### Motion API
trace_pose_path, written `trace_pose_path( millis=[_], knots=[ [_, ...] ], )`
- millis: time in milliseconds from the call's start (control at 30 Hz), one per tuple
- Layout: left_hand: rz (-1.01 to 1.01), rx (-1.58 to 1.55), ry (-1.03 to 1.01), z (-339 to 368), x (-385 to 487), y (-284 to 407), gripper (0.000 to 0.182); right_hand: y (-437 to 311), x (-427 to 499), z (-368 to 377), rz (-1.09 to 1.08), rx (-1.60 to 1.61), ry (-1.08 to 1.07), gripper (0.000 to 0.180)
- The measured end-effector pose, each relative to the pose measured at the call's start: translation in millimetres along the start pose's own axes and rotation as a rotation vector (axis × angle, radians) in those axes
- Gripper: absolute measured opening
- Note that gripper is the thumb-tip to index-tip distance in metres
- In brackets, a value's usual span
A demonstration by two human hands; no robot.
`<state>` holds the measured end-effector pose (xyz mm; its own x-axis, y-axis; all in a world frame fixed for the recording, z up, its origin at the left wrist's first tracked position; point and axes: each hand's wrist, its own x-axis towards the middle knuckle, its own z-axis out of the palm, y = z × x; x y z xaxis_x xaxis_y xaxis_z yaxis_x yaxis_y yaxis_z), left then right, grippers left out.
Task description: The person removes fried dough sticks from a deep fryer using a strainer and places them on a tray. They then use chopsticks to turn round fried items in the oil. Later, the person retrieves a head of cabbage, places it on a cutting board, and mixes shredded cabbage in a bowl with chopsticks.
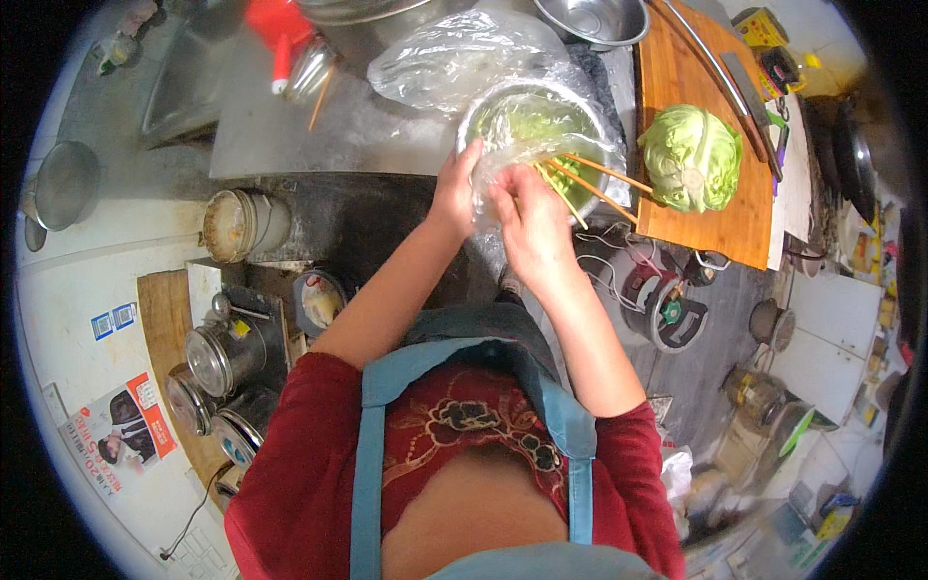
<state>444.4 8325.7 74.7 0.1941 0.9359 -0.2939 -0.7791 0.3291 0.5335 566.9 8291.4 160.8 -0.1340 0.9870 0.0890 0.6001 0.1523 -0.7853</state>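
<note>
A round metal bowl (465, 129) with shredded green vegetable (525, 119) inside stands at the counter's front edge. Clear plastic film (580, 145) lies partly over it. My left hand (457, 185) is at the bowl's left side, thumb up, against the rim and film. My right hand (533, 221) pinches the film at the bowl's near side, its fingertips partly hidden. Wooden chopsticks (609, 172) and a pale green strip (573, 203) stick out over the bowl's right rim. A whole cabbage (689, 159) sits on the wooden cutting board (725, 235) to the right.
Crumpled clear plastic (449, 61) and a second metal bowl (594, 18) are behind. A knife (750, 109) lies on the board's far right. A red-handled item (279, 36) stands at the back left. Below the counter are a bucket (235, 225) and a gas cylinder (663, 312).
</note>
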Motion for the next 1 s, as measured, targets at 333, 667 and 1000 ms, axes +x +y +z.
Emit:
trace_pose_path(
  millis=[333, 667, 1000],
  knots=[
    [0.356, 0.700, -0.012, -30, -23, -5, 0.066, 2, 58, 37, -0.082, 0.385, -0.076, 0.039],
    [0.382, 1.123, 0.394, -25, 41, 45, 0.031, 76, 170, -56, 0.095, 0.585, -0.360, 0.026],
    [0.306, 0.785, 0.382, -14, 22, 49, 0.033, 56, 85, -81, 0.033, 0.200, -0.037, 0.020]
  ],
)
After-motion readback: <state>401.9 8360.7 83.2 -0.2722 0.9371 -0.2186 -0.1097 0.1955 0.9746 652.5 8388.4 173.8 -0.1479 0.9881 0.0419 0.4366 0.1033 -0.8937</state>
